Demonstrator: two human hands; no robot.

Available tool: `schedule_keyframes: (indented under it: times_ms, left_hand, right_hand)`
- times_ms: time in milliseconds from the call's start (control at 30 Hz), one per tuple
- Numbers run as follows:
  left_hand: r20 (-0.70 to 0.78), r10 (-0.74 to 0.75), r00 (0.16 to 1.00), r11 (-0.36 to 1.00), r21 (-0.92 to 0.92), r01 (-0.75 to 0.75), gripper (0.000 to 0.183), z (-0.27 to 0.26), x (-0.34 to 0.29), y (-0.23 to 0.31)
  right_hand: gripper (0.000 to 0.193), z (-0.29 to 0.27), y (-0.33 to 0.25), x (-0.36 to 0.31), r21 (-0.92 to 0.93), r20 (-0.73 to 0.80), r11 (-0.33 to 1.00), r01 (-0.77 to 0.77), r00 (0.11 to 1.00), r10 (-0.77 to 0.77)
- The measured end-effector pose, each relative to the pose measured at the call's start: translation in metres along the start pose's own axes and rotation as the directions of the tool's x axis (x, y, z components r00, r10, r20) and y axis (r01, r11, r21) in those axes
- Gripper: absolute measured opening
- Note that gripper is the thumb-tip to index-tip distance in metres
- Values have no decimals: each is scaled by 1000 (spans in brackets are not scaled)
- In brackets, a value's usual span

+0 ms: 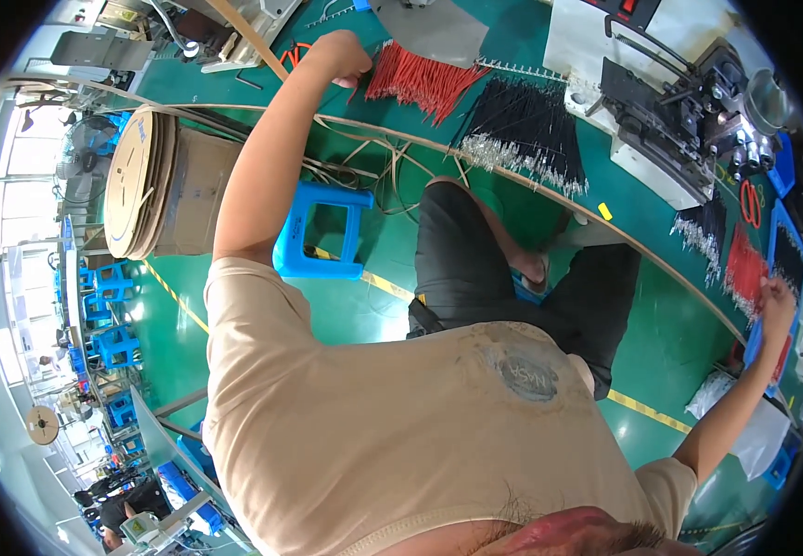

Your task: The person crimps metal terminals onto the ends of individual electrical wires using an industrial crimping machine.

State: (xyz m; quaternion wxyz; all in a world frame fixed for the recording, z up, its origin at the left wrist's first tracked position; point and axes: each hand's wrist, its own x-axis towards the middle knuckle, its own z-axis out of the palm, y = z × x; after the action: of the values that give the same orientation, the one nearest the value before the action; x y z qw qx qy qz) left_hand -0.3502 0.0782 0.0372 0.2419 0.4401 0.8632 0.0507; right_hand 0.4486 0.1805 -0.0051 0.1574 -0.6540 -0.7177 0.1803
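At the far left of the green bench, my left hand [341, 60] is closed, with a short bit of red wire showing below the fingers. Just right of it lies a wide row of red wires [424, 82], partly under a grey sheet [434, 28]. Black wires [526, 125] with pale, stripped-looking ends fan out beside them, over the bench's front edge. Far to the right, my right hand [777, 301] has its fingers pinched at the lower end of a smaller bunch of red wires [744, 269]. What is between those fingers is too small to make out.
A bench machine [661, 120] stands at the back right, with more black wires [702, 227] before it. Red-handled pliers [751, 204] lie near the right bunch. A blue stool [327, 230] and a large cardboard reel [132, 181] stand at left.
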Motion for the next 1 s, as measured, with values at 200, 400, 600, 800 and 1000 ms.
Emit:
schedule_keyframes:
  times_ms: [200,400,600,800,1000]
  left_hand:
    - [123,68,990,911,-413,-12,15,-5,9,-23]
    - [41,139,989,863,-494,-101,16,-4,23,-45]
    - [-82,147,986,983,119,-137,23,-4,-19,-2]
    - [-94,697,711,622,573,-534,26,2,-13,-22]
    - [32,796,604,389,738,-552,16,1,-16,-33]
  right_hand:
    - [23,-1,-3,-5,6,-102,998,56,993,-55]
    - [21,-2,0,-8,125,-174,989,85,983,-63]
    - [22,-6,-4,-17,217,-159,976,17,987,18]
    - [21,-8,13,-14,220,-139,975,22,990,9]
    - [22,-4,4,-19,245,-158,969,33,987,7]
